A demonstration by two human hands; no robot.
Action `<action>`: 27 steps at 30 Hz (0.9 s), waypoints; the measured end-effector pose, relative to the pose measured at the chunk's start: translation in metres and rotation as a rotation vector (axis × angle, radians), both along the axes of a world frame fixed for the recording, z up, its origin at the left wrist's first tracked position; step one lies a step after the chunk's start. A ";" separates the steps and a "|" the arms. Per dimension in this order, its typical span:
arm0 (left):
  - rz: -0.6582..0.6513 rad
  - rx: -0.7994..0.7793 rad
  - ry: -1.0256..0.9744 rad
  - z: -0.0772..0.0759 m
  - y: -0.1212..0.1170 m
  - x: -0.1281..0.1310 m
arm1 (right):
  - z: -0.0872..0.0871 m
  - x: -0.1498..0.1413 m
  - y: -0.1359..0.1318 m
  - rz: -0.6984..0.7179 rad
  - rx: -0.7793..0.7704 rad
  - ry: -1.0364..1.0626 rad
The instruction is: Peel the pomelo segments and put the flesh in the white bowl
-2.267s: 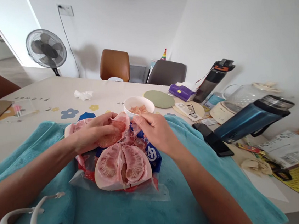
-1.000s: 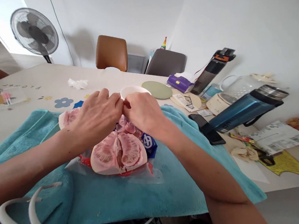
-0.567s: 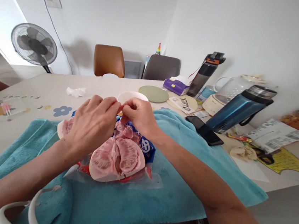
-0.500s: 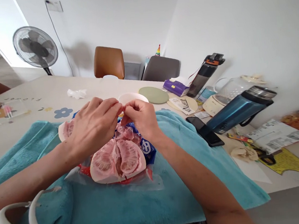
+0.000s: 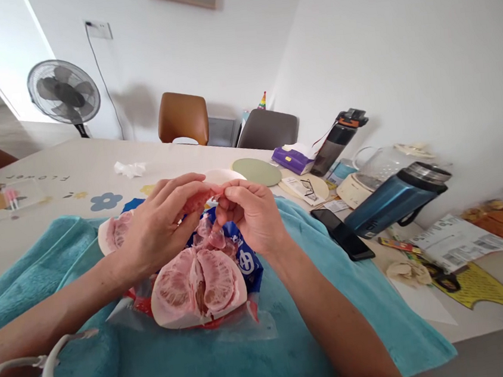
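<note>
A pink pomelo segment (image 5: 195,203) is held up in my left hand (image 5: 158,222), its fingers and thumb closed round it. My right hand (image 5: 252,215) pinches the segment's right end between thumb and forefinger. Below them a cut pomelo half (image 5: 196,287) lies with its pink flesh facing up, on a blue and red plastic bag (image 5: 249,261). Torn bits of pomelo membrane (image 5: 211,236) lie just behind that half. Another pomelo piece (image 5: 113,232) rests to the left, partly hidden by my left hand. Behind my hands stands a white bowl (image 5: 225,175), mostly covered.
A teal towel (image 5: 294,340) covers the table's near side. To the right lie a black phone (image 5: 343,233), a blue tumbler (image 5: 391,198), a dark bottle (image 5: 336,143) and scissors (image 5: 445,279). A green round mat (image 5: 256,172) and crumpled tissue (image 5: 130,169) lie farther back.
My hands have drawn slightly apart, and the pink segment now shows between them. My left hand has opened out somewhat around it. The whole view has tilted up a little.
</note>
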State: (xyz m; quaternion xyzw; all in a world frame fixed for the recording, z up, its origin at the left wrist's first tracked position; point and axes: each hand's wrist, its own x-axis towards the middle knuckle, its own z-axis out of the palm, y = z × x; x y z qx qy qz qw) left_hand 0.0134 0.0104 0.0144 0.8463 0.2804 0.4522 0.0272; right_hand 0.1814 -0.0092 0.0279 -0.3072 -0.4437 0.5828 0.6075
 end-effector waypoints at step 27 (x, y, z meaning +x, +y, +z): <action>-0.244 -0.989 -0.052 0.011 -0.003 0.000 | 0.002 0.004 -0.002 0.076 -0.121 -0.001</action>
